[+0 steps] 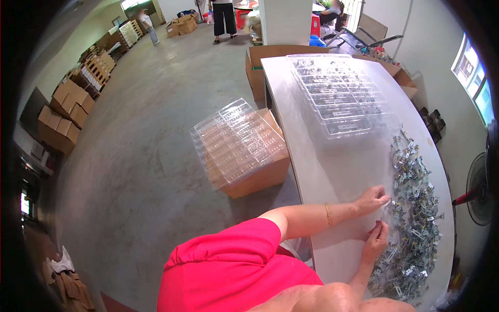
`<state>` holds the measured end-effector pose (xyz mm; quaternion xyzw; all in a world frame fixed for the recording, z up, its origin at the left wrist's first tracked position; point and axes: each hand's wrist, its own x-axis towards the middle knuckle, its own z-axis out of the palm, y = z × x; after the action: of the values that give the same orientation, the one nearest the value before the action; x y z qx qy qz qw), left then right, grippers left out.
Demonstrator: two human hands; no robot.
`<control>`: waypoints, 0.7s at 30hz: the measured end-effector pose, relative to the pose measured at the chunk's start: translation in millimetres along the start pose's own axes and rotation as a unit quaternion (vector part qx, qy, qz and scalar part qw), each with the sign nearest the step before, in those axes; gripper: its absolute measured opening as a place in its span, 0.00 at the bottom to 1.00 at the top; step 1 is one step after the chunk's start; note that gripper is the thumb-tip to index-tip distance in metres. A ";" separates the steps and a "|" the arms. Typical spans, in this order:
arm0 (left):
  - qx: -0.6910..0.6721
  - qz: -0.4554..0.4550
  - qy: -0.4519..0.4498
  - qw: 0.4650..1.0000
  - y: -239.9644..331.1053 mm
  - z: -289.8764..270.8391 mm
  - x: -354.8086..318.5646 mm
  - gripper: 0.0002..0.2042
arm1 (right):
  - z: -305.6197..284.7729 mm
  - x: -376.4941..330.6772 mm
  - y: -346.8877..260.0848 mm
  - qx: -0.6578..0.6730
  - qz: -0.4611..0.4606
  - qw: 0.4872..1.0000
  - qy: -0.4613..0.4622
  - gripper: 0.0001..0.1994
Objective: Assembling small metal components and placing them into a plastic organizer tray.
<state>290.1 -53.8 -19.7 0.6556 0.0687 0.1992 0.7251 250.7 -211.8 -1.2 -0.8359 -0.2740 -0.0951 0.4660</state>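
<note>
Both of my hands are over the white table, at the left edge of a long pile of small silvery metal parts. My left hand has its fingers bent into a pinch, with a small pale bit showing at the tips. Just nearer to me, my right hand also pinches, its thumb and fingertips pressed together close to the pile. What each hand holds is too small to make out. The hands are a short gap apart.
Farther along the table lies a stack of clear plastic compartment trays filled with small parts. Left of the table, clear trays top a cardboard box. A fan stands at the right. People, cartons and a folding chair are farther off.
</note>
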 end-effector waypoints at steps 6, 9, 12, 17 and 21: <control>-0.027 0.010 -0.016 0.999 -17.0 -1.6 2.4 0.13 | 4.4 -2.4 1.4 0.000 -0.003 1.000 0.010 0.08; -0.054 0.024 -0.014 0.998 -16.4 0.1 2.9 0.13 | 1.2 -1.8 -1.1 -0.001 -0.007 1.000 0.011 0.09; -0.037 0.028 -0.021 0.999 -16.6 1.8 4.4 0.13 | 0.9 -5.2 2.6 -0.003 -0.003 0.999 0.041 0.08; 0.053 0.070 0.008 0.996 -16.2 -8.0 5.2 0.14 | 3.0 -6.6 0.7 0.002 0.027 0.998 0.052 0.08; 0.034 0.029 -0.006 0.999 -14.9 -13.9 4.2 0.12 | 9.7 -5.3 7.1 -0.014 -0.002 0.998 0.058 0.06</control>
<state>291.9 -40.4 -35.4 0.6830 0.0521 0.2141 0.6964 249.3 -208.7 -13.9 -0.8348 -0.2466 -0.1483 0.4694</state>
